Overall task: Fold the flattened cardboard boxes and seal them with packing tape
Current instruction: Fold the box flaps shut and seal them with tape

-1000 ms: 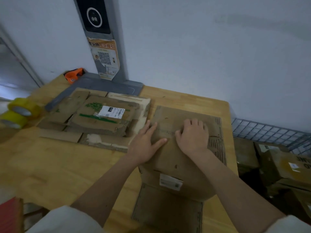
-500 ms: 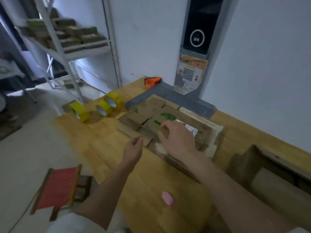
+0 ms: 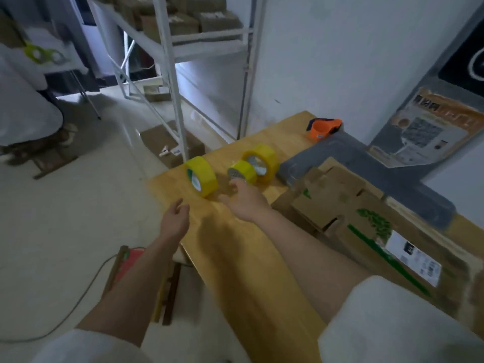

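Three yellow rolls of packing tape stand on edge near the left end of the wooden table [image 3: 251,258]: a large roll [image 3: 203,176], a small roll [image 3: 242,172] and a large roll behind it [image 3: 263,159]. My right hand [image 3: 245,197] is open above the table, fingertips just short of the small roll, holding nothing. My left hand [image 3: 174,221] hangs open at the table's left edge. A stack of flattened cardboard boxes [image 3: 366,226], the top one with green print and a white label, lies to the right of my right arm.
An orange tape dispenser [image 3: 323,129] sits at the table's far corner by a grey stand base [image 3: 340,150]. A white metal shelf rack [image 3: 183,48] with boxes stands beyond the table. A red folding stool [image 3: 131,260] and a cable are on the floor at left.
My view has swung left from the cardboard to the tape rolls. My right hand left the flattened boxes and reached toward the small roll; my left hand moved out to the table's edge.
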